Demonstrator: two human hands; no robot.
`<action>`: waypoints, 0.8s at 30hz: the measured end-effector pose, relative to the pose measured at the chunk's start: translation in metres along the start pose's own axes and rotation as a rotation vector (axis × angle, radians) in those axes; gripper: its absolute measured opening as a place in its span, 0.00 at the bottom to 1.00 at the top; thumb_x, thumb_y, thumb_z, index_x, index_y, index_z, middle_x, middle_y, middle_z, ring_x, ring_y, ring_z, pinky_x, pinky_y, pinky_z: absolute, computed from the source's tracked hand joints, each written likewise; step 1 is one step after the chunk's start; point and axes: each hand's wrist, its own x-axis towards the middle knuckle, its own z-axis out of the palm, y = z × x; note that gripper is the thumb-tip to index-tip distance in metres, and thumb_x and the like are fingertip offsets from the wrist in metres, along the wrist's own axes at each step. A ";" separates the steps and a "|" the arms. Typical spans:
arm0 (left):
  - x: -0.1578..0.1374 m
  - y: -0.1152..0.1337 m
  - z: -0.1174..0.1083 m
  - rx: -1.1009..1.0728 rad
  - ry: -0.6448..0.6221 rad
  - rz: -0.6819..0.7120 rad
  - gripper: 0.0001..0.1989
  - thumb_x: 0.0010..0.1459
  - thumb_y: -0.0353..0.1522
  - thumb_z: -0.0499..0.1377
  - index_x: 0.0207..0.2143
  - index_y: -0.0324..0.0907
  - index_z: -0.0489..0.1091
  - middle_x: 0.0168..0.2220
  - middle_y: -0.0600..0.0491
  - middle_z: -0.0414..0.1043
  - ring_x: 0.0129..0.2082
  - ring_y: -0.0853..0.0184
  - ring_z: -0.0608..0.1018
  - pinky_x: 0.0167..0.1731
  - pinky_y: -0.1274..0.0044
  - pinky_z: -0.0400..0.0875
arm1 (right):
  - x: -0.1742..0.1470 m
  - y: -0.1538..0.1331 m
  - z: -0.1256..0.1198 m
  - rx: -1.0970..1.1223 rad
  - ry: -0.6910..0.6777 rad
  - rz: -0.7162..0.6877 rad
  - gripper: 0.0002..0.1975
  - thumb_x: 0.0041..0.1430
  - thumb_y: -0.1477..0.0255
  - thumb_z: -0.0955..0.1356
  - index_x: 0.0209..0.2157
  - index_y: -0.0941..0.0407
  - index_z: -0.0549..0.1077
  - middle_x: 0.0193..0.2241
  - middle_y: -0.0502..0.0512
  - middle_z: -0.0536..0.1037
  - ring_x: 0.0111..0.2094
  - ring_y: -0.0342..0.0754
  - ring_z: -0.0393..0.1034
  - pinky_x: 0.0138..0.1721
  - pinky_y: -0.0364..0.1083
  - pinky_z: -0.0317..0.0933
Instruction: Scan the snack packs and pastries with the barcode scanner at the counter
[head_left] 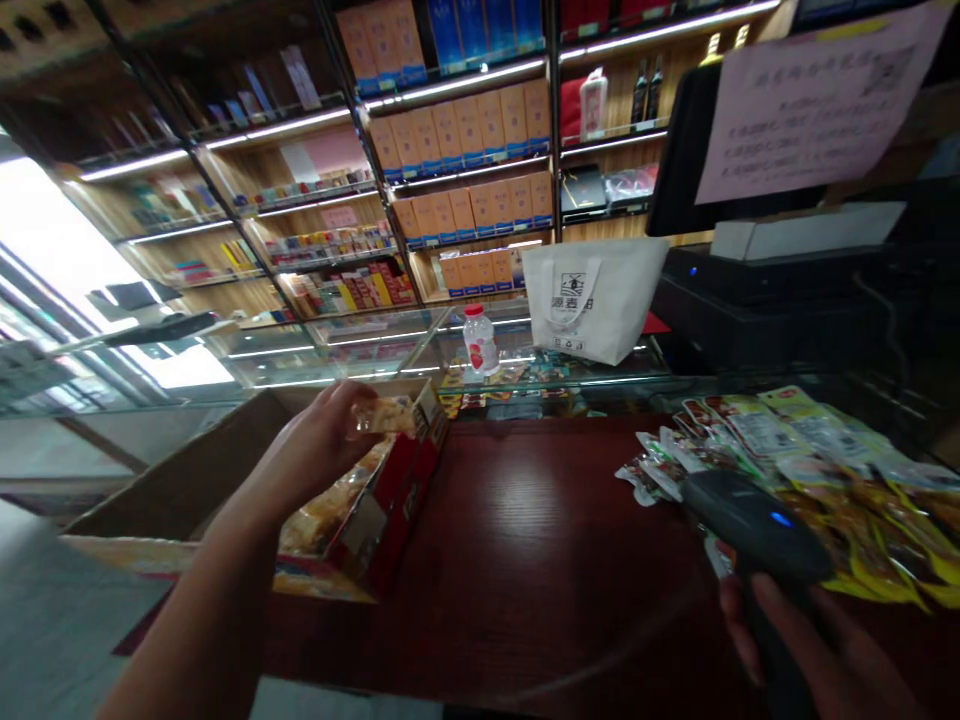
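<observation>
Over the open cardboard box (390,490) on the left, my left hand (326,440) is closed around a clear-wrapped food packet (384,415), light brown inside. More wrapped packets (319,515) lie in the box below it. My right hand (810,640) grips the handle of a dark barcode scanner (750,525), whose blue light is lit. The scanner's head points away to the left, above the edge of a spread of vacuum-packed snack packets (810,450). Its lower handle is partly hidden by my fingers.
A red-brown counter (517,510) lies between box and packets. Behind stand a glass display case (420,350), a red-capped bottle (481,340) and a white tote bag (600,300). A monitor (682,150) with a pink paper sign (810,110) rises at right. Stocked shelves (465,130) line the back.
</observation>
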 end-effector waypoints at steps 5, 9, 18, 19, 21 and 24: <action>-0.039 0.088 0.047 -0.794 -0.179 -0.082 0.25 0.46 0.38 0.67 0.47 0.44 0.68 0.38 0.48 0.75 0.34 0.60 0.78 0.30 0.75 0.73 | -0.009 -0.017 0.033 0.058 -0.044 -0.113 0.29 0.49 0.45 0.72 0.38 0.56 0.74 0.28 0.57 0.78 0.22 0.47 0.68 0.23 0.44 0.65; -0.068 0.135 0.101 -1.130 -0.283 -0.226 0.29 0.46 0.34 0.67 0.53 0.45 0.67 0.41 0.48 0.75 0.29 0.63 0.76 0.20 0.76 0.73 | -0.003 -0.024 0.057 0.170 -0.109 -0.172 0.29 0.53 0.48 0.72 0.45 0.57 0.71 0.30 0.55 0.78 0.19 0.41 0.63 0.19 0.41 0.58; -0.100 0.171 0.131 -1.287 -0.371 -0.173 0.34 0.49 0.28 0.65 0.59 0.54 0.68 0.61 0.48 0.65 0.44 0.57 0.79 0.29 0.73 0.79 | 0.004 -0.031 0.082 0.234 -0.125 -0.142 0.30 0.38 0.60 0.80 0.41 0.58 0.71 0.25 0.47 0.75 0.18 0.40 0.63 0.19 0.40 0.57; -0.100 0.171 0.130 -1.315 -0.399 -0.178 0.34 0.49 0.28 0.66 0.60 0.54 0.68 0.61 0.48 0.65 0.44 0.56 0.79 0.30 0.73 0.79 | 0.004 -0.031 0.082 0.261 -0.132 -0.136 0.30 0.38 0.61 0.80 0.41 0.58 0.71 0.26 0.47 0.75 0.18 0.39 0.63 0.19 0.40 0.58; -0.098 0.168 0.126 -1.362 -0.464 -0.187 0.34 0.50 0.31 0.67 0.60 0.52 0.68 0.59 0.46 0.68 0.43 0.56 0.79 0.30 0.72 0.79 | 0.004 -0.030 0.082 0.298 -0.157 -0.126 0.29 0.39 0.63 0.80 0.41 0.58 0.70 0.27 0.46 0.75 0.18 0.38 0.62 0.19 0.40 0.58; -0.096 0.162 0.124 -1.435 -0.567 -0.219 0.35 0.52 0.34 0.67 0.63 0.48 0.65 0.50 0.44 0.75 0.38 0.57 0.81 0.33 0.70 0.79 | 0.005 -0.030 0.081 0.309 -0.194 -0.125 0.28 0.40 0.64 0.79 0.41 0.58 0.70 0.26 0.45 0.74 0.17 0.37 0.62 0.19 0.39 0.58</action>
